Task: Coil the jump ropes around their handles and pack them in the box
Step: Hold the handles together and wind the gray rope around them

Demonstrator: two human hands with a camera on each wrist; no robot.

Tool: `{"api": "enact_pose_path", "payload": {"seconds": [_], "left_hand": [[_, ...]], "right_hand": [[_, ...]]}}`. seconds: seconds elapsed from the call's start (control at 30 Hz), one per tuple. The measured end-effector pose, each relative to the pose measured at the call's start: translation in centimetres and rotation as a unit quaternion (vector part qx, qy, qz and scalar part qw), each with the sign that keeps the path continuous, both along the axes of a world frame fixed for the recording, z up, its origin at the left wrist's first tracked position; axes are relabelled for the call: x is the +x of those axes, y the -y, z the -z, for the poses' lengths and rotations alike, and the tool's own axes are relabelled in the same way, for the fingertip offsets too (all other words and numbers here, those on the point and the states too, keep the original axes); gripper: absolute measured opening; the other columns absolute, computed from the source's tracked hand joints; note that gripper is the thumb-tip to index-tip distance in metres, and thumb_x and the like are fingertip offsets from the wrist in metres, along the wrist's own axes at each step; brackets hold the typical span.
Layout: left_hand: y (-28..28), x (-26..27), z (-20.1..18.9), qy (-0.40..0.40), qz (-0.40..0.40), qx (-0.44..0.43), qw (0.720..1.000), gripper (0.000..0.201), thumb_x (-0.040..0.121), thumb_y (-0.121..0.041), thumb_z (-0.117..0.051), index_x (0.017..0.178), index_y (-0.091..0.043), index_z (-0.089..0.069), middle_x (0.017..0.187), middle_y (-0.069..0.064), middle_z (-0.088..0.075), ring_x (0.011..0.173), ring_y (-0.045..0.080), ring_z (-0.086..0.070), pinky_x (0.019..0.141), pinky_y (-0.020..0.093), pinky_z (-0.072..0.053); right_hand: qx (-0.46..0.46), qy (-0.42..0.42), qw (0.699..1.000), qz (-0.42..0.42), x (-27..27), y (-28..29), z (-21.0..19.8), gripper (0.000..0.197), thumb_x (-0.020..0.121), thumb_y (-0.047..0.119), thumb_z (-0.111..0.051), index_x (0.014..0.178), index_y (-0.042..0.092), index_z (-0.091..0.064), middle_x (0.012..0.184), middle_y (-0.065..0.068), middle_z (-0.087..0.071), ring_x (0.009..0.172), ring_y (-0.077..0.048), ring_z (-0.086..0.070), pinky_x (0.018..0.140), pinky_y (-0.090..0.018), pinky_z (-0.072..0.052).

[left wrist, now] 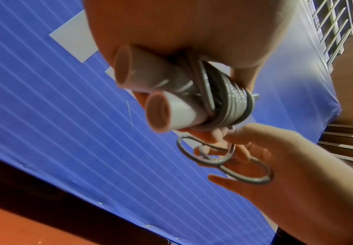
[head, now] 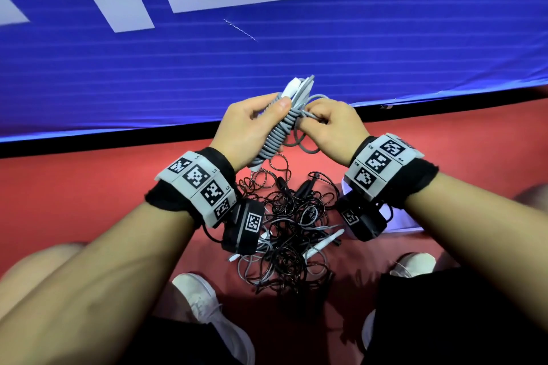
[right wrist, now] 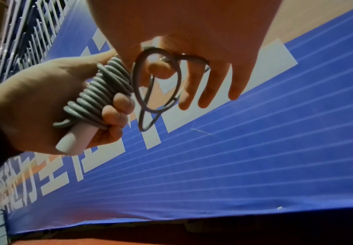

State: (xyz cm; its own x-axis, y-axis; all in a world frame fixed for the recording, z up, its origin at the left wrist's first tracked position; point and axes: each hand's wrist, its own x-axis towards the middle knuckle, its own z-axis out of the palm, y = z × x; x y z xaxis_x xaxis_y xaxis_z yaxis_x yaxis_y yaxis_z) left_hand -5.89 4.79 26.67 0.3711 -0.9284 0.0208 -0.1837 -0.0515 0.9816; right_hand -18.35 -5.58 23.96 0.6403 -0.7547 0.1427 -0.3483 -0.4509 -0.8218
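My left hand (head: 252, 124) grips a grey jump rope bundle (head: 281, 127): two white handles (left wrist: 150, 92) side by side with grey cord wound tightly round them (right wrist: 100, 94). My right hand (head: 326, 124) is just to its right and pinches the loose end of the grey cord (right wrist: 156, 86), which hangs in a few small loops (left wrist: 224, 159). Its other fingers are spread and straight in the right wrist view. Below the hands, a tangled pile of black and grey ropes (head: 290, 234) lies on the red floor, with a white handle (head: 323, 241) and black handles (head: 302, 190) in it.
A blue banner (head: 207, 62) with white shapes hangs in front, its black lower edge meeting the red floor (head: 74, 187). A white box edge (head: 400, 216) shows behind my right wrist. My white shoes (head: 204, 305) and knees are at the bottom.
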Motion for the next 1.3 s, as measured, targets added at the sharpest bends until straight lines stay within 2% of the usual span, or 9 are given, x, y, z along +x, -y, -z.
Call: {"api": "enact_pose_path", "payload": {"seconds": [0.3, 0.47, 0.57, 0.73, 0.83, 0.93, 1.07, 1.2, 1.3], "left_hand": [[0.3, 0.8, 0.3, -0.015, -0.073, -0.013, 0.997, 0.020, 0.098, -0.031, -0.055, 0.102, -0.018, -0.070, 0.071, 0.005, -0.063, 0.060, 0.023, -0.061, 0.057, 0.032, -0.057], [0.6, 1.7, 0.5, -0.032, -0.135, -0.022, 0.990, 0.022, 0.098, -0.031, -0.055, 0.094, -0.015, -0.069, 0.060, -0.003, -0.059, 0.058, 0.020, -0.059, 0.060, 0.037, -0.056], [0.7, 2.2, 0.5, -0.052, -0.176, -0.031, 0.983, 0.023, 0.099, -0.029, -0.054, 0.086, -0.015, -0.068, 0.061, -0.001, -0.054, 0.055, 0.018, -0.055, 0.061, 0.037, -0.054], [0.7, 2.4, 1.1, -0.037, -0.200, -0.024, 0.979, 0.025, 0.098, -0.030, -0.055, 0.086, -0.014, -0.070, 0.059, -0.005, -0.056, 0.059, 0.019, -0.055, 0.062, 0.038, -0.054], [0.7, 3.4, 1.4, -0.039, -0.234, -0.021, 0.971, 0.028, 0.098, -0.029, -0.054, 0.088, -0.010, -0.070, 0.062, 0.000, -0.053, 0.056, 0.021, -0.052, 0.056, 0.032, -0.050], [0.7, 4.4, 1.6, -0.040, -0.284, -0.034, 0.957, 0.029, 0.097, -0.033, -0.054, 0.079, -0.014, -0.067, 0.066, 0.005, -0.053, 0.056, 0.021, -0.050, 0.057, 0.033, -0.049], [0.7, 4.1, 1.8, -0.028, -0.293, -0.047, 0.955, 0.034, 0.095, -0.036, -0.054, 0.079, -0.009, -0.065, 0.065, 0.006, -0.053, 0.058, 0.020, -0.049, 0.056, 0.040, -0.050], [0.7, 3.2, 1.6, -0.031, -0.214, -0.020, 0.976, 0.027, 0.098, -0.029, -0.054, 0.089, -0.008, -0.068, 0.063, 0.003, -0.053, 0.055, 0.019, -0.053, 0.057, 0.035, -0.052], [0.6, 2.6, 1.6, -0.023, -0.163, 0.007, 0.986, 0.022, 0.098, -0.029, -0.056, 0.089, -0.015, -0.071, 0.064, 0.001, -0.058, 0.058, 0.022, -0.059, 0.061, 0.040, -0.057]], "right_hand": [[-0.097, -0.046, 0.994, 0.006, -0.5, 0.5, -0.2, 0.008, 0.078, 0.012, -0.058, 0.083, 0.017, -0.062, 0.076, 0.005, -0.048, 0.069, -0.017, -0.046, 0.068, -0.028, -0.040], [-0.119, 0.015, 0.992, -0.029, -0.7, 0.1, 0.1, 0.070, 0.071, -0.011, -0.043, 0.134, 0.017, -0.050, 0.126, 0.001, -0.046, 0.078, -0.018, -0.053, 0.073, -0.025, -0.045], [-0.146, 0.081, 0.986, 0.001, -0.6, 0.1, 0.5, 0.059, 0.071, -0.008, -0.040, 0.122, 0.009, -0.061, 0.127, 0.006, -0.053, 0.111, -0.007, -0.053, 0.095, -0.017, -0.042], [0.014, 0.112, 0.988, 0.104, -0.3, 1.0, -0.1, 0.036, 0.077, -0.008, -0.048, 0.081, 0.022, -0.067, 0.081, -0.002, -0.063, 0.058, -0.027, -0.057, 0.053, -0.026, -0.046], [0.037, 0.111, 0.982, 0.146, -0.4, 2.5, 0.2, 0.028, 0.080, -0.005, -0.055, 0.077, 0.021, -0.064, 0.089, 0.003, -0.059, 0.057, -0.012, -0.059, 0.058, -0.016, -0.046], [0.080, 0.015, 0.979, 0.186, -1.0, 4.5, 1.9, 0.021, 0.083, 0.001, -0.055, 0.081, 0.015, -0.070, 0.081, -0.001, -0.065, 0.046, -0.003, -0.058, 0.065, -0.028, -0.054], [0.076, -0.101, 0.972, 0.196, -1.5, 5.5, 3.3, 0.022, 0.087, 0.004, -0.053, 0.094, 0.010, -0.073, 0.091, -0.010, -0.070, 0.080, -0.027, -0.067, 0.077, -0.032, -0.053], [0.069, -0.140, 0.974, 0.167, -1.2, 4.6, 3.0, 0.028, 0.090, 0.005, -0.050, 0.108, 0.014, -0.068, 0.111, -0.006, -0.066, 0.088, -0.021, -0.060, 0.067, -0.019, -0.041], [-0.001, -0.161, 0.980, 0.120, -0.6, 3.5, 2.1, 0.040, 0.092, 0.013, -0.052, 0.131, 0.010, -0.052, 0.139, -0.007, -0.045, 0.126, -0.022, -0.044, 0.100, -0.022, -0.032]]}}
